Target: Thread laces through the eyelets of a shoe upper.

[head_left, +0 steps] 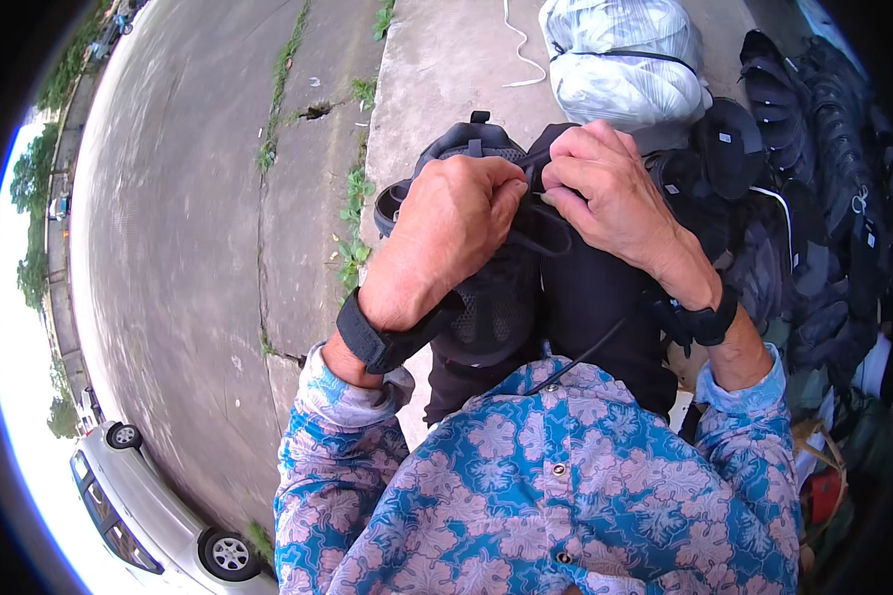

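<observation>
A black mesh shoe [491,307] rests on my lap over my dark trousers, its toe toward me and its heel tab at the far end. My left hand [451,223] is closed above the shoe, thumb and forefinger pinched together at the black shoelace [548,238]. Close beside it, my right hand [615,198] is also closed in a pinch, at the lace on the right side. A dark loop of the lace hangs between the two hands. My fingers cover much of the shoe's opening. Each wrist wears a black strap.
Many black shoes [809,248] lie piled along the right. A white plastic-wrapped bundle [620,69] with a black band stands ahead on the concrete ledge [446,59]. A white cord lies beside it. Weeds line the pavement to the left; a silver car [149,506] stands at the lower left.
</observation>
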### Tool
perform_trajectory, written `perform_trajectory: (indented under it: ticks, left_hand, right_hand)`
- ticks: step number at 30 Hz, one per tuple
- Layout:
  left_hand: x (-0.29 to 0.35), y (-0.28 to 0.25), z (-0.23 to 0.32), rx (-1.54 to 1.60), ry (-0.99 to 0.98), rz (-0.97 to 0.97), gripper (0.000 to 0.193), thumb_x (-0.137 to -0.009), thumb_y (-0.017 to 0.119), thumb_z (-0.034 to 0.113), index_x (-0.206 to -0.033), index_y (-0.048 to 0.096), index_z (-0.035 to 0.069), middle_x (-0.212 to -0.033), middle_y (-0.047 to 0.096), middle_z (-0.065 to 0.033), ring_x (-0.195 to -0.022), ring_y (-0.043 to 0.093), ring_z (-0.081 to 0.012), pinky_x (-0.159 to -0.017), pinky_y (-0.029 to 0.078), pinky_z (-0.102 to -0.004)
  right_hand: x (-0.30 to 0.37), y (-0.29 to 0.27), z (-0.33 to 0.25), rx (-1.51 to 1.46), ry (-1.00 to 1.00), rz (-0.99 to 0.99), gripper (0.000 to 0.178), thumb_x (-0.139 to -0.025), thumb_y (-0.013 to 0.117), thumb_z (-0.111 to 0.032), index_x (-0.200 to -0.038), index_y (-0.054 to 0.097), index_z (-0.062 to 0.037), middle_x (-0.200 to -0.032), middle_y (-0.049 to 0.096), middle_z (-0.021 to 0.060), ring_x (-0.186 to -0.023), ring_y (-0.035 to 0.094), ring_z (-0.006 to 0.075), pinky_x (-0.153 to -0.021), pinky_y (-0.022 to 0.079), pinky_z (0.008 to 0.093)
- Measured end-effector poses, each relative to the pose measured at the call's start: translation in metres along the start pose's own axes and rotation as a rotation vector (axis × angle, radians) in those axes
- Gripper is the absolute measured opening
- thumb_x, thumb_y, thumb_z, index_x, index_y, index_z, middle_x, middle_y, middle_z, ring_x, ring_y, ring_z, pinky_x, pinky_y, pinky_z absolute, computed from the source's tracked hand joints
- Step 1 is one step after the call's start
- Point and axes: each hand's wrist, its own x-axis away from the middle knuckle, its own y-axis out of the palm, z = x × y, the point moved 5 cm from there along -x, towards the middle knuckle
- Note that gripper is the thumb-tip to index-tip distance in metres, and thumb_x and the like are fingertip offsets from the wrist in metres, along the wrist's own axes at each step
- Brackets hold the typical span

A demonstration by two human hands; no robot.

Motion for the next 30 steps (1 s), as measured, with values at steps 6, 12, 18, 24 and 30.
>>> perform_trajectory:
  ticks: [6, 12, 18, 24, 30]
  left_hand:
    - [-0.02, 0.008, -0.003, -0.061, -0.084, -0.146, 0.017, -0.089, 0.062, 0.013, -0.101, 0.069, 0.003, -0.067, 0.063, -0.0074, -0.057, 0.057, -0.0112, -0.055, 0.048, -0.0285]
    - [-0.022, 0.013, 0.001, -0.333, 0.066, -0.089, 0.013, -0.082, 0.061, 0.014, -0.09, 0.069, 0.006, -0.07, 0.065, -0.0155, -0.065, 0.065, -0.0297, -0.061, 0.052, -0.0402]
    - [-0.012, 0.006, 0.014, -0.608, 0.087, -0.042, 0.009, -0.08, 0.058, 0.013, -0.081, 0.064, 0.007, -0.071, 0.064, -0.0177, -0.069, 0.064, -0.0371, -0.063, 0.051, -0.0453]
    - [-0.009, -0.017, 0.017, -0.682, 0.107, 0.014, 0.009, -0.081, 0.058, 0.012, -0.083, 0.064, 0.007, -0.07, 0.063, -0.0179, -0.069, 0.064, -0.0362, -0.062, 0.051, -0.045]
    - [-0.006, -0.08, -0.007, -0.729, -0.004, 0.203, 0.011, -0.082, 0.057, 0.013, -0.084, 0.066, 0.006, -0.073, 0.065, -0.0178, -0.072, 0.065, -0.0361, -0.063, 0.052, -0.0451]
  right_hand:
    - [-0.003, 0.004, 0.0, 0.045, -0.049, 0.035, 0.009, -0.074, 0.072, -0.011, -0.078, 0.063, -0.0087, -0.088, 0.054, 0.0011, -0.094, 0.051, 0.0214, -0.083, 0.037, 0.0363]
    - [0.003, -0.002, 0.001, -0.018, 0.039, 0.074, 0.012, -0.073, 0.073, -0.012, -0.077, 0.062, -0.0084, -0.091, 0.055, 0.0016, -0.096, 0.051, 0.0217, -0.085, 0.036, 0.0371]
    - [0.017, -0.014, -0.014, -0.057, -0.052, -0.04, 0.013, -0.075, 0.073, -0.017, -0.079, 0.064, -0.0074, -0.095, 0.055, 0.0039, -0.096, 0.051, 0.0227, -0.089, 0.034, 0.0389]
    - [0.021, -0.016, -0.003, -0.266, 0.065, -0.05, 0.018, -0.079, 0.072, -0.021, -0.075, 0.064, -0.0054, -0.094, 0.056, 0.0042, -0.096, 0.05, 0.0225, -0.087, 0.035, 0.0398]
    - [0.021, -0.015, 0.002, -0.253, 0.099, -0.049, 0.02, -0.078, 0.074, -0.021, -0.074, 0.063, -0.0051, -0.093, 0.055, 0.0039, -0.094, 0.05, 0.0224, -0.085, 0.036, 0.0387]
